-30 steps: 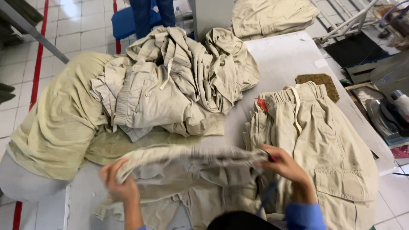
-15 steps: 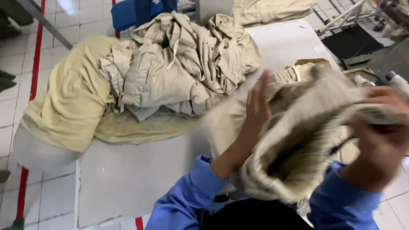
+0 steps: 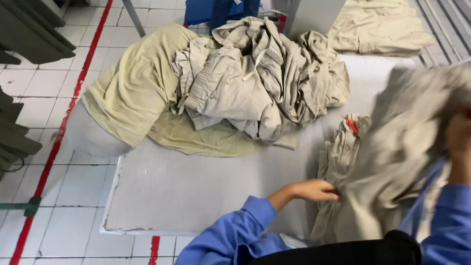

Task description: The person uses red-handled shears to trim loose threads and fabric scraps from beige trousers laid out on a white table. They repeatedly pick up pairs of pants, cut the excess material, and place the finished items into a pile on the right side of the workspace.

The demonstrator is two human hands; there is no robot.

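1. Head view: left hand (image 3: 314,190) near the table's (image 3: 196,191) front edge, fingers pinched shut on the edge of the beige trousers (image 3: 392,162).
2. Right hand (image 3: 460,135) raised at frame right, motion-blurred; fingers closed on the same trousers, lifting the upper part.
3. Trousers' lower part lies on the table's right side, red tag (image 3: 350,124) at the waistband.
4. Pile of beige garments (image 3: 255,73) at the table's back, on an olive-yellow cloth (image 3: 137,88) draped over the back-left corner.
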